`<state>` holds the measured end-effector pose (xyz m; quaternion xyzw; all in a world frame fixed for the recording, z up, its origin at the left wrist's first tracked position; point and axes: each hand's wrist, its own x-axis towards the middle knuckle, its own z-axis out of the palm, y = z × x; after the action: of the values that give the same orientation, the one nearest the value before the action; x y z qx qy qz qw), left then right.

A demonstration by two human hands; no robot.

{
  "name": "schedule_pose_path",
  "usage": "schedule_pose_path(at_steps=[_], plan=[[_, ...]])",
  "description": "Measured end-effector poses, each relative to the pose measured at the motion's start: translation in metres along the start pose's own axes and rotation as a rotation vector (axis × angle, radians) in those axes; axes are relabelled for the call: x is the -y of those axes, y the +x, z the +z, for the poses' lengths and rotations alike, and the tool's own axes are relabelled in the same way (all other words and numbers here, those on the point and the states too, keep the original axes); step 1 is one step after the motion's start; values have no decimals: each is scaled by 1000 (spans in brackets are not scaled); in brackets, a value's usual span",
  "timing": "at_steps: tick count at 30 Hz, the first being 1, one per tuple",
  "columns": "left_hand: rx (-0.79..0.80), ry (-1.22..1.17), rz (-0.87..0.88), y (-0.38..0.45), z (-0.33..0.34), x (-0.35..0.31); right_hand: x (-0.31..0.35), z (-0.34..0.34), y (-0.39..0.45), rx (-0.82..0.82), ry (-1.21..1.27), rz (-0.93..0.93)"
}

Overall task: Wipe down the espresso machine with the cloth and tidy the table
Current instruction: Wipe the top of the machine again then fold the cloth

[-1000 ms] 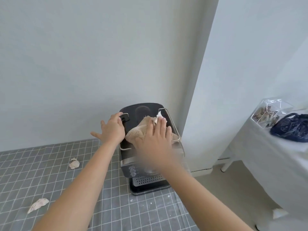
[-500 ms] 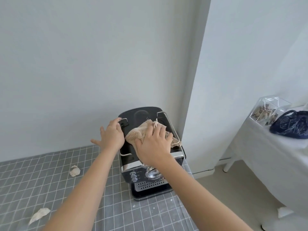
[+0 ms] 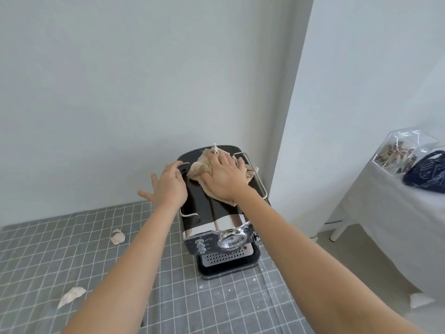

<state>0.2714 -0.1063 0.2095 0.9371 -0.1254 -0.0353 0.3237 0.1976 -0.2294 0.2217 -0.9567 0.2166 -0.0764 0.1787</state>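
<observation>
We note the black, chrome-fronted espresso machine (image 3: 216,220) at the table's (image 3: 72,249) back right corner; right hand (image 3: 225,178) flat, fingers spread on crumpled beige cloth (image 3: 199,168); left hand (image 3: 168,186) open against its side rail.

The espresso machine (image 3: 212,213) had a glossy black plastic top, with polished chrome on its front band and thin wire rails, and a matt perforated metal grille below. The cloth (image 3: 204,168) looked like rough beige terry. The bench (image 3: 60,249) wore a matt grey grid-printed covering, with crumpled paper scraps (image 3: 118,237) lying at the machine's nine o'clock.
</observation>
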Motion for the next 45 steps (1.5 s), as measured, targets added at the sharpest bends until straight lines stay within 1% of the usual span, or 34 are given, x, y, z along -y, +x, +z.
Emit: schedule_pose_path(at_steps=[3, 5, 7, 10, 15, 17, 20, 26, 34, 36, 38, 40, 41, 42, 43, 45], plan=[[-5, 3, -2, 1, 1, 1, 18, 6, -34, -32, -20, 199], [-7, 5, -8, 2, 2, 1, 28, 8, -56, -65, -49, 225], [-11, -1, -17, 3, 2, 1, 32, 10, -74, -113, -60, 171], [-7, 5, -26, 4, 2, 2, 29, 17, -100, -189, -97, 30], [-3, 30, -1, 0, 0, 0, 8, 20, -127, -320, -36, -186], [1, 33, 2, -2, -1, -1, -2, 19, -134, -324, -29, -266], [1, 40, 1, -3, -1, -1, -19, 21, -143, -274, -47, -366], [3, 74, 17, -2, -1, -4, -40, 15, -161, -230, -30, -438], [-37, 145, 20, -16, -7, -8, -61, 10, -183, -156, -5, -445], [-30, 156, 16, -23, -8, -7, -63, -3, -188, -155, 85, -427], [-17, 152, 9, -31, -9, -5, -58, -27, -186, -229, 288, -361], [5, 150, 17, -38, -8, -4, -51, -53, -168, -362, 438, -309], [21, 156, 18, -42, -7, -5, -49, -64, -153, -423, 436, -285], [36, 162, 12, -45, -6, -8, -47, -70, -136, -449, 395, -256], [46, 165, 2, -48, -5, -11, -45, -74, -118, -428, 342, -217], [50, 178, -8, -50, -3, -15, -42, -67, -87, -257, 137, -144]])
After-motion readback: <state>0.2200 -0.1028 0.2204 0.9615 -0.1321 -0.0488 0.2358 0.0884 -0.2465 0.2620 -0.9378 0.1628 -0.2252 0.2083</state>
